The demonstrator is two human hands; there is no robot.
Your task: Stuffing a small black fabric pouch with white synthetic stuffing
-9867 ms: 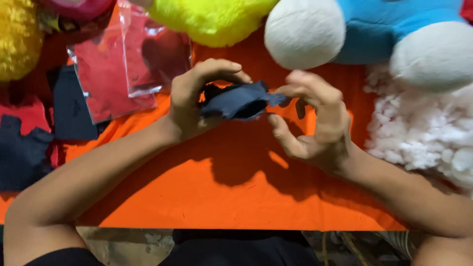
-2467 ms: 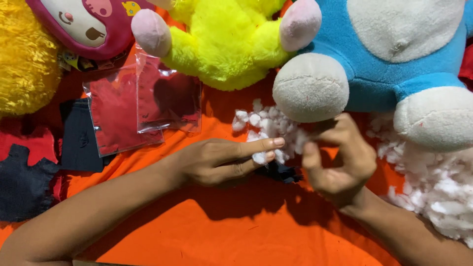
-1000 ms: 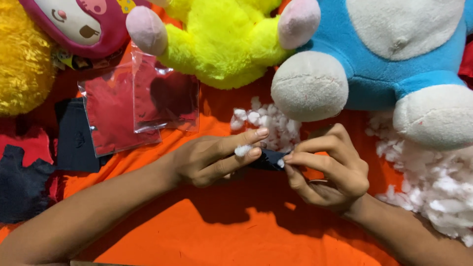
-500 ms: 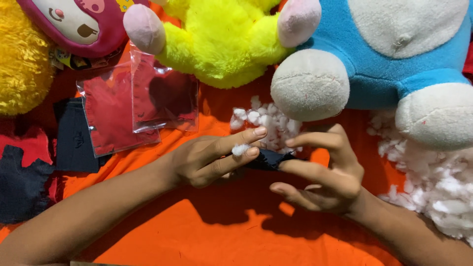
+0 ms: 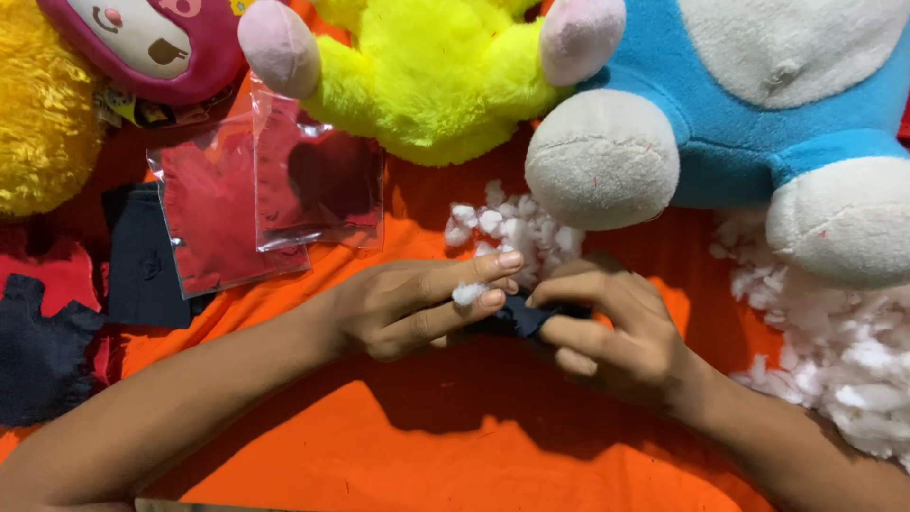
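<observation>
Between both hands, just below the blue plush's grey-white foot [image 5: 602,159], lies a small dark navy fabric piece [image 5: 519,318]. Left hand [image 5: 403,308] pinches a white stuffing tuft [image 5: 468,293] between nearly closed fingers; right hand [image 5: 616,327] curls shut around the fabric. Loose stuffing [image 5: 512,228] lies just beyond, on orange cloth [image 5: 398,455].

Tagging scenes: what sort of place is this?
Probably a home or small craft worktable for making stuffed toys: plush toys, loose white stuffing, cut fabric pieces on an orange cloth.
</observation>
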